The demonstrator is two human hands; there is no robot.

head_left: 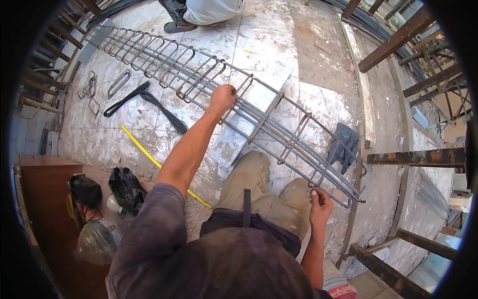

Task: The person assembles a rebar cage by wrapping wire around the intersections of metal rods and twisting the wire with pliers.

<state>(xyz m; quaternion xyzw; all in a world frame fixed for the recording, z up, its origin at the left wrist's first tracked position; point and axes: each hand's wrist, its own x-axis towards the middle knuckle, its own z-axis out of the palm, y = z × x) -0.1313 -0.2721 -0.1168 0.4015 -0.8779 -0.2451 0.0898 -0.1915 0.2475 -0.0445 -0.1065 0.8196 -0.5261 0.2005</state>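
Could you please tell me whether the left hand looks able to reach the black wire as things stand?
Probably yes: the black wire lies on the floor outside the rebar cage, with nothing on top. The left hand is on the cage and would likely have to let go first.

from here the long rebar cage, greyish bars ringed by bent, rust-tinged stirrups, runs slantwise over the pale block, crossing both long edges; its right end, tips hooked, juts past.
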